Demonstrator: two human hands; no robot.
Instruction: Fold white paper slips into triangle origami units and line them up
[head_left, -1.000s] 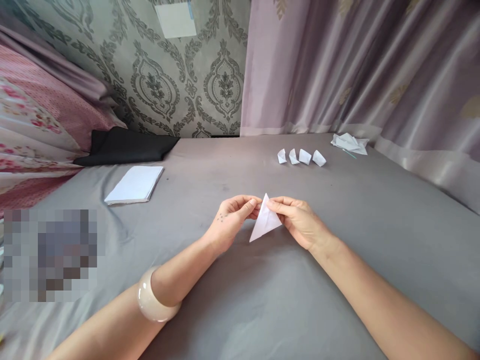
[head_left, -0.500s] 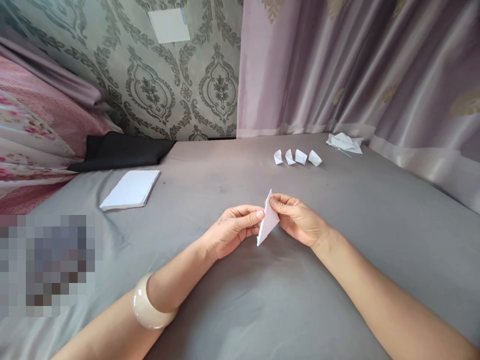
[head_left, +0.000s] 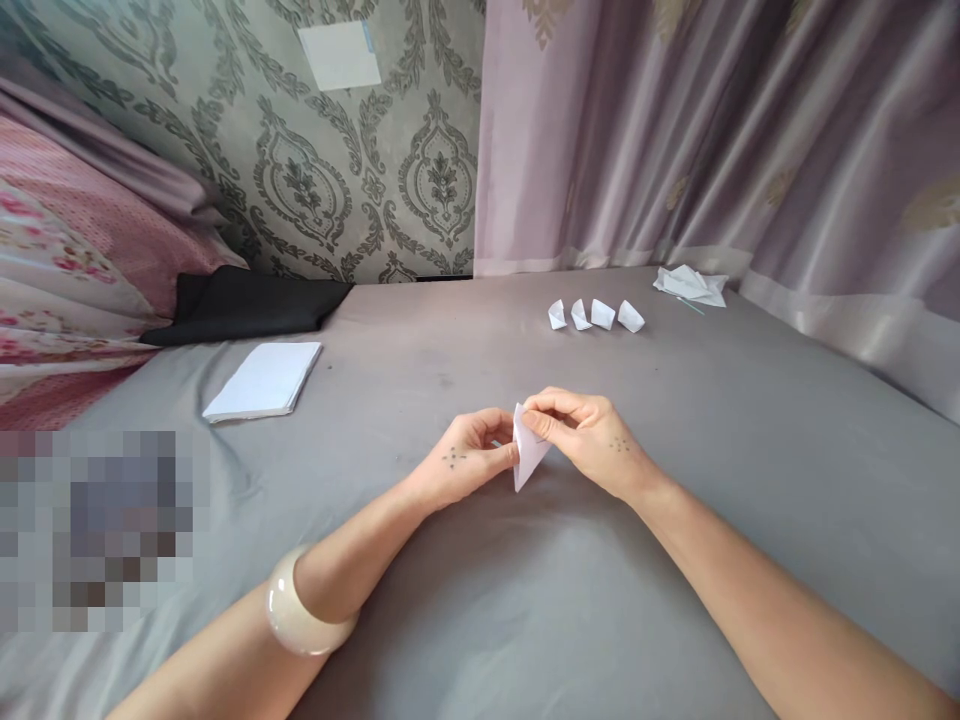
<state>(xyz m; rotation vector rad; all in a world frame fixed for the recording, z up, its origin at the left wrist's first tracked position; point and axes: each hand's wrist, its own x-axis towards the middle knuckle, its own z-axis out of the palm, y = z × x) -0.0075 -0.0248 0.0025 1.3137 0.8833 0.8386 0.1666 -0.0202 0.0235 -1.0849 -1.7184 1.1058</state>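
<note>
The left hand point(head_left: 466, 462), fingers loosely curled, holds the left edge of the folded white paper point(head_left: 527, 458) between both hands; the right hand point(head_left: 592, 440) pinches its top. Farther, left, lies a paper stack point(head_left: 264, 380); beyond, right, four small folded pieces point(head_left: 602, 314).

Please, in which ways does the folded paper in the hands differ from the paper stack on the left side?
The folded paper is held between the left hand and the right hand, while the paper stack lies flat on the grey cloth. The folded paper is narrow and pointed; the paper stack is broad and four-sided. The folded paper also looks smaller than the paper stack. Both are whitish.
</note>
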